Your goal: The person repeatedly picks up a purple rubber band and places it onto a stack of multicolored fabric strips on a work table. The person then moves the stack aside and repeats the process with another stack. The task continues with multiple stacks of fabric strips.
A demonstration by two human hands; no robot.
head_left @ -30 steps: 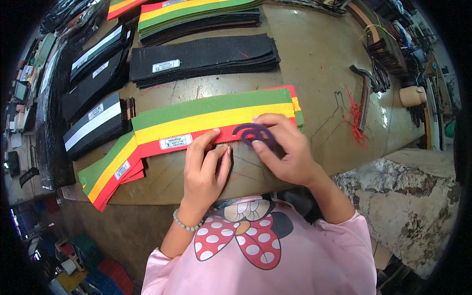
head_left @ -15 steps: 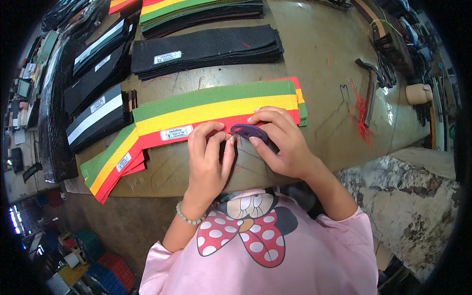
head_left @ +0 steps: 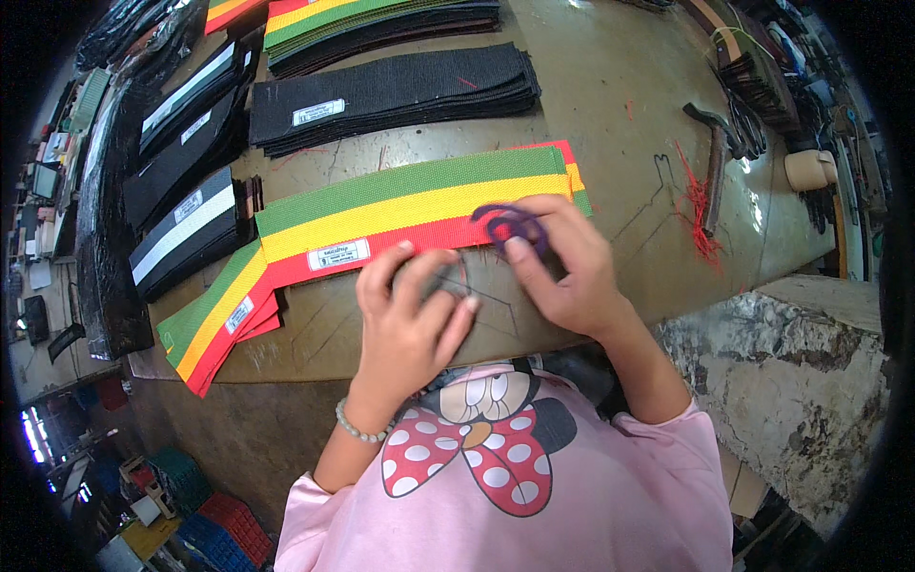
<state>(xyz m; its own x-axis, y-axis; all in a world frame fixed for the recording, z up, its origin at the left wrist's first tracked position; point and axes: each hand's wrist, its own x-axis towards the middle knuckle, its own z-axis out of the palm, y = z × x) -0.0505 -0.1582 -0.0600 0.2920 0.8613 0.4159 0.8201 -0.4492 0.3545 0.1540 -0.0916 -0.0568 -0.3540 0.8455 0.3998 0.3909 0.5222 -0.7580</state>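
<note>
My right hand (head_left: 569,272) is closed around small scissors with purple ring handles (head_left: 515,229), held over the right part of a webbing strip; their blades are hard to make out. Beside the red edge of that green, yellow and red striped strip (head_left: 381,208) is my left hand (head_left: 405,310), its fingers bent and apart, partly smeared by motion. Near its fingertips a thin reddish thread (head_left: 464,271) shows faintly. A white label (head_left: 338,255) sits on the strip's red band. More striped strips (head_left: 221,310) fan out under its left end.
Black webbing strips (head_left: 391,95) are stacked beyond, with black-and-white ones (head_left: 186,229) at left and striped ones (head_left: 381,19) at the far edge. A hammer (head_left: 715,143), loose red threads (head_left: 699,205) and a tape roll (head_left: 810,172) lie to the right on the table (head_left: 610,124).
My hands have moved apart. The scissors have turned and shifted right and up with my right hand, while my left hand has dropped slightly toward me and its fingers have spread.
</note>
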